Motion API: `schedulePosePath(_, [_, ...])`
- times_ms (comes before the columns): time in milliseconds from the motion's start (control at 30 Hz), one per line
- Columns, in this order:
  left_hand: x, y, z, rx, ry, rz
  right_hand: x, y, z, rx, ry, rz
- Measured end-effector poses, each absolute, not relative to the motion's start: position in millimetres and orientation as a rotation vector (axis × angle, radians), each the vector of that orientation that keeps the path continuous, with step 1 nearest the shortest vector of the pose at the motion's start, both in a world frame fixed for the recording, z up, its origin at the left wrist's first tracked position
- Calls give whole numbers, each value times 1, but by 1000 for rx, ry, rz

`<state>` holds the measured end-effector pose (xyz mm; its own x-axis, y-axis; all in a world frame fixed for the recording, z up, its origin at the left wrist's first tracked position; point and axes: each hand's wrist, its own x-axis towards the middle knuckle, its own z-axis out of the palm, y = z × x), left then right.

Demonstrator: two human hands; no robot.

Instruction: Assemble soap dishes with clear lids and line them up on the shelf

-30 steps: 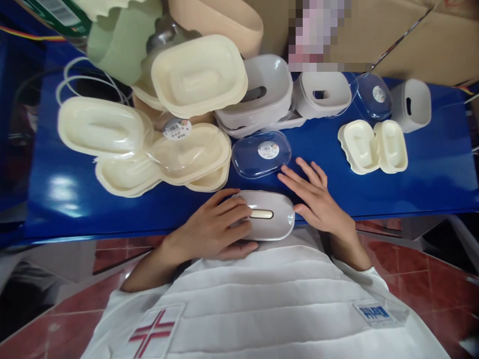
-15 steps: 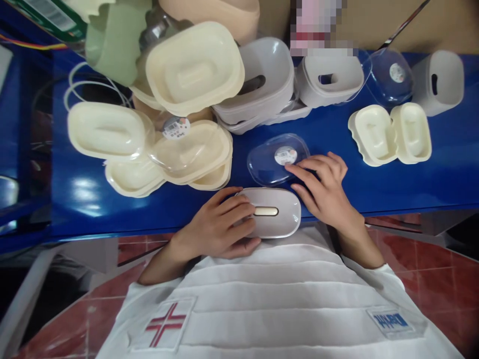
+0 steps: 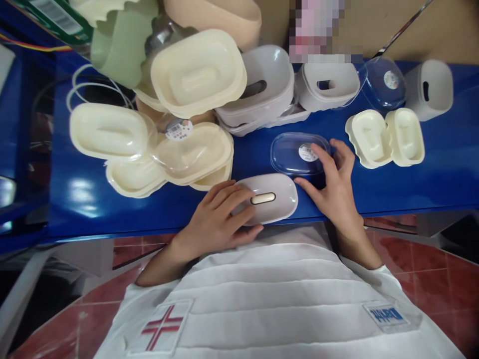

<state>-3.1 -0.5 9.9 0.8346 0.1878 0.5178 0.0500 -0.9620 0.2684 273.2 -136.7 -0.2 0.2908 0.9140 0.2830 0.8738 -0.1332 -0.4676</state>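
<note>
My left hand rests on the left half of a grey oval lid with a cream handle slot, at the near edge of the blue table. Over a clear oval lid with a round sticker, just behind the grey lid, my right hand curls and grips its right side. The clear lid is slightly lifted and tilted.
Cream lids and trays pile up at the left with a clear lid among them. Grey containers stand behind, two small cream lids at right, another clear lid and a grey tub far right. Cardboard lies beyond the table.
My right hand went from flat on the table to gripping the clear lid and has drawn it to the right. My left hand stays on the grey lid.
</note>
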Motion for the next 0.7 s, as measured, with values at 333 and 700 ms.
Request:
schedulePosePath(333, [-5, -2, 4, 2751, 293, 872, 270, -141, 8, -1876, -1515, 66])
schedulePosePath(700, [-10, 0, 1, 2675, 173, 989, 266, -158, -4, -1549, -1905, -192])
